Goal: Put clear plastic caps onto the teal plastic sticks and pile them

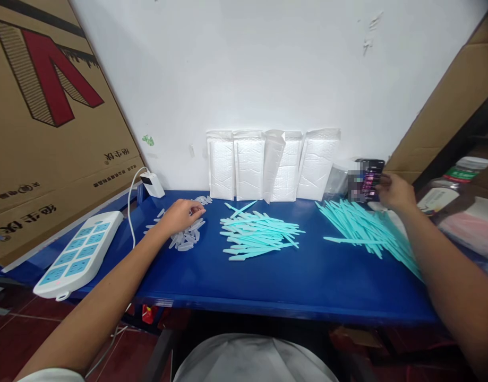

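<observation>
My left hand (183, 216) hovers at the pile of small clear plastic caps (187, 239), fingers curled with thumb and fingertips together. Whatever may be between them is too small to make out. My right hand (397, 192) is at the right edge of an upright phone (371, 181) with a lit screen, fingers bent and closed against that edge. Slim teal sticks that look like eyebrow razors (259, 233) lie in a heap mid-table. A larger heap of teal razors (357, 228) lies below my right hand, partly hidden by my forearm.
Several white padded mailers (249, 168) lean against the wall. A clear jar (337, 180) stands beside the phone. Left are a power strip (82, 252) and a white charger (153, 184) with a cable. A labelled bottle (446, 191) stands right. Cardboard (48, 132) flanks the blue table (259, 286).
</observation>
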`<action>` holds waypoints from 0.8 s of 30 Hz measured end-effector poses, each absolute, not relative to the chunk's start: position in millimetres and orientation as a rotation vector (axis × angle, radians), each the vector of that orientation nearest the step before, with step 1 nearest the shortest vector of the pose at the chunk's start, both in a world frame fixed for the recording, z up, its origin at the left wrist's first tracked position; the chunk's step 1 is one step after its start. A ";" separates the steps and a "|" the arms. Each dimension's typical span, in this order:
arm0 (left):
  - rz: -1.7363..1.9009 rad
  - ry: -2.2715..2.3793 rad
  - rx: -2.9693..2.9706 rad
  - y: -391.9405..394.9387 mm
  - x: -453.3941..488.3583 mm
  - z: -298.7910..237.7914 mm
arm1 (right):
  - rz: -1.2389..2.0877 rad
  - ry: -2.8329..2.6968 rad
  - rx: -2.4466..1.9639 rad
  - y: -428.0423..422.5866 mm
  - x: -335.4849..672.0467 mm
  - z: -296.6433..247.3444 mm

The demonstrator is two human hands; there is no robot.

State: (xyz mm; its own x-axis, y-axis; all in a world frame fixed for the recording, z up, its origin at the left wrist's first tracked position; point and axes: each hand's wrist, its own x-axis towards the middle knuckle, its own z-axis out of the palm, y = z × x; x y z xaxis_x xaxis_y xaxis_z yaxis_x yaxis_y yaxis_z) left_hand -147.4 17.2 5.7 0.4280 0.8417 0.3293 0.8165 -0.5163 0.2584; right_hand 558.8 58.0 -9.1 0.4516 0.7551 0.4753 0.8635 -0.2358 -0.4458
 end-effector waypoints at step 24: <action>0.634 1.505 2.614 17.1 -146.3 5.4 | -0.213 -1.330 -2.067 59.3 544.5 -10.7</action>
State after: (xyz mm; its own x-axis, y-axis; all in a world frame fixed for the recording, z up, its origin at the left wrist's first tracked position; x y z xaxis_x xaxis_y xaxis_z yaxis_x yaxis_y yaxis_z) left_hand -146.3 17.1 5.4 0.4391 0.8396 0.3197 0.8152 -0.5219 0.2511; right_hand 544.5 59.3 -10.7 0.4690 0.7507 0.4652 0.8584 -0.2635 -0.4402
